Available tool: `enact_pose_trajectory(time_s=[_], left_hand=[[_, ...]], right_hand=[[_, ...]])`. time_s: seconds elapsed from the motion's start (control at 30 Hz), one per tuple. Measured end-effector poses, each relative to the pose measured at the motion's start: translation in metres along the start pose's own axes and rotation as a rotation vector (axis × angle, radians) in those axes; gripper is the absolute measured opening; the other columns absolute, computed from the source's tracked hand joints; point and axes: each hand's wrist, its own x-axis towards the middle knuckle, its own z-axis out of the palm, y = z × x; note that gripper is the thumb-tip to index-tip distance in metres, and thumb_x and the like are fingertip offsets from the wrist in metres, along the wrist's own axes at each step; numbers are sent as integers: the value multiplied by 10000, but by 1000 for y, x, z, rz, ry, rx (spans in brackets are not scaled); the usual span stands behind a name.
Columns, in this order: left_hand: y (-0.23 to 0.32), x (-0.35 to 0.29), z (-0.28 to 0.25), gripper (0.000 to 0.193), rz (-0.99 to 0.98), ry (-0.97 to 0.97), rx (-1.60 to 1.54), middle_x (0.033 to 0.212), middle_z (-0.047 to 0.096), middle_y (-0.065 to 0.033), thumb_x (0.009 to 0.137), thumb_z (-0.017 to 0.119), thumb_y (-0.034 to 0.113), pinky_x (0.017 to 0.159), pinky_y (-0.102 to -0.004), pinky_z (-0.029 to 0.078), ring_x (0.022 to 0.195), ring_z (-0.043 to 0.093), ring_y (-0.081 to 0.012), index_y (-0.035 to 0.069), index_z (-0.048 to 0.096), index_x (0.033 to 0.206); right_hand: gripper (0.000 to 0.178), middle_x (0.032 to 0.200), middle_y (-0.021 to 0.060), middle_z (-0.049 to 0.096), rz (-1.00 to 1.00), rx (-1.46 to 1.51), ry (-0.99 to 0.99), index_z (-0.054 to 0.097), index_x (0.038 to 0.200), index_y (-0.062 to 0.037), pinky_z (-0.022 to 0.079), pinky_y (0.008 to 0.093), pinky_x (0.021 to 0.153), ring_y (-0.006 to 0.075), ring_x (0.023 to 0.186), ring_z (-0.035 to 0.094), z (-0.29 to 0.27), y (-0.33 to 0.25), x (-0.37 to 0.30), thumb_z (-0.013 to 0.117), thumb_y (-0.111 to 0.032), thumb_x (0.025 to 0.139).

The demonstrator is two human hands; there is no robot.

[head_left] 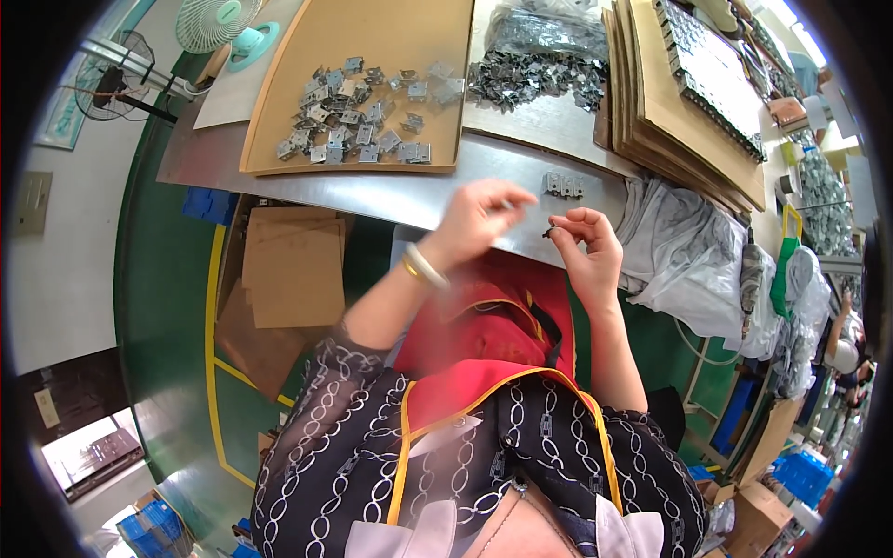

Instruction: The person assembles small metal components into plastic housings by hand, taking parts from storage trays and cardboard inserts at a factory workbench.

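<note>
Watching hands: I see both bare hands raised just in front of the near edge of the grey metal worktop (391, 200), close together but not touching each other
Left hand: the left hand (474, 219), with a pale bangle at the wrist, is blurred; its fingers curl in toward the thumb and I cannot tell whether anything is between them
Right hand: the right hand (584, 244) pinches a small dark metal piece (551, 231) between thumb and forefinger, a narrow fingertip grip, the other fingers folded
Key relation: the small piece sticks out of the right fingertips toward the left hand, so the left fingertips are the nearer free ones, just beside it; its long axis I cannot make out, it is too small
On the worktop: a short row of small silver metal hinges (564, 186) lies flat just beyond both hands, running left to right, a little nearer the right hand
Tray: a flat brown cardboard tray (270, 121) farther back on the left carries a loose spread of silver metal hinges (358, 116)
Loose stock: a dark heap of small metal parts (535, 74) lies behind, spilling from a clear plastic bag (544, 28)
Right side: a stack of brown cardboard sheets (670, 121) leans beside crumpled grey plastic sacks (688, 260)
Clothing: a red apron with yellow trim (484, 344) over a dark chain-patterned blouse fills the lower picture
</note>
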Motion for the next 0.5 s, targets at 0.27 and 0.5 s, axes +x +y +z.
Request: enact_pose_trajectory(time_s=[0.27,0.5], left_hand=[[-42,80,-160,317,98,18,1356,1077,722,-164,780,676,-17,973,-422,535,1081,639,-381,33,734,1087],[-17,75,-130,222,215,291,895,947,738,-145,829,778,104,847,-390,596,909,720,-324,-13,679,990]], right_hand=[[337,1075,124,761,53,160,41,494,1190,-42,509,232,818,102,926,670,2,9,-2,708,36,942],[355,1064,140,762,116,172,53,456,1175,-56,519,239,801,114,920,680,-3,19,-6,708,35,943]])
